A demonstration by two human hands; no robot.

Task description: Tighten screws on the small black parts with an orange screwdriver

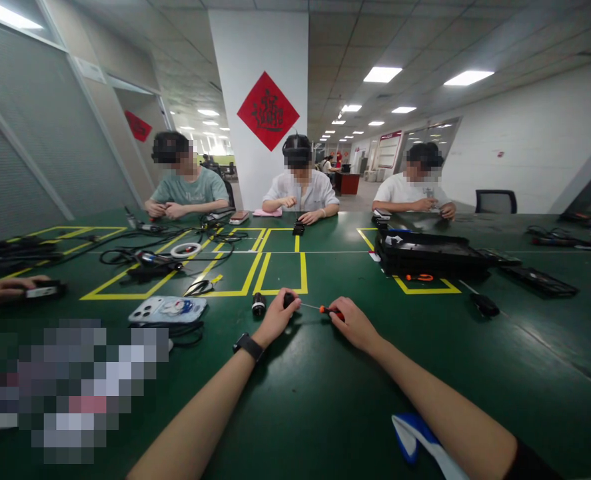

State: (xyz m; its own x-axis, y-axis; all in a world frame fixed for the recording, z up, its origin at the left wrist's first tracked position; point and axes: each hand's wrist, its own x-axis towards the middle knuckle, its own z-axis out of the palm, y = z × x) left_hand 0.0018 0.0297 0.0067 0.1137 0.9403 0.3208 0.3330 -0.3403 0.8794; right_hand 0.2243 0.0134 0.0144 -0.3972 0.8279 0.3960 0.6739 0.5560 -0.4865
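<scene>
My right hand [354, 325] is closed around the orange and black handle of a screwdriver [326, 310]. The thin metal shaft points left, towards a small black rounded part [289, 300] in my left hand [276, 319]. Whether the tip touches a screw is too small to tell. My left fingers wrap this part just above the green table [295, 413], and a dark watch is on that wrist. Just left of my left hand, a short black cylinder [258, 305] stands upright on the tabletop.
A pale blue phone [168, 310] lies at left on cables. Black trays [432, 255] are stacked at right, near an orange-handled tool [419, 277] and a black-handled screwdriver [484, 305]. A co-worker's hand [12, 289] rests on a black device; three people sit opposite.
</scene>
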